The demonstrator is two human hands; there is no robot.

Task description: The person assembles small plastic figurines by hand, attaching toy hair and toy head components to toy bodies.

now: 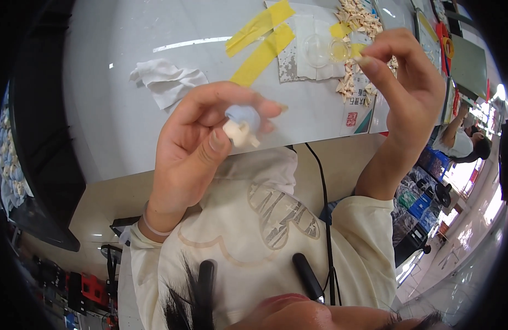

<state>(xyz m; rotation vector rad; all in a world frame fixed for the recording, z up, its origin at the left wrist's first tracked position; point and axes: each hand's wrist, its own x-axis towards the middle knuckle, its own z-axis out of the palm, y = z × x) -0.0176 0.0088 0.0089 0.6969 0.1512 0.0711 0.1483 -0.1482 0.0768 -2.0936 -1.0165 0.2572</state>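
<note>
Clearly, in the head view, an assembly step is under way: the left hand (pixel 201 146) grips a small part (pixel 242 125) — a pale blue cap with a cream notched piece at its end — pinched between thumb and curled fingers, raised above the near edge of the white table (pixel 116 66). The right hand (pixel 410 82), at about two o'clock from the left, has thumb and forefinger closed on something tiny and pale at their tips; what it is I cannot tell. My judgement is that a small piece is being brought to the blue-and-cream part, so the next move calls for fine alignment of the two hands.

As for containers — a clear shallow round dish (pixel 320 49) sits on a white cloth at twelve o'clock from the part, and it looks empty, though its transparency makes that uncertain. A heap of small cream pieces (pixel 358 22) lies loose at one o'clock, beside yellow tape strips (pixel 262 38). At nine o'clock, a dark bin (pixel 15 165) holds many blue-and-cream parts. A crumpled white rag (pixel 166 80) lies at eleven o'clock.
</note>
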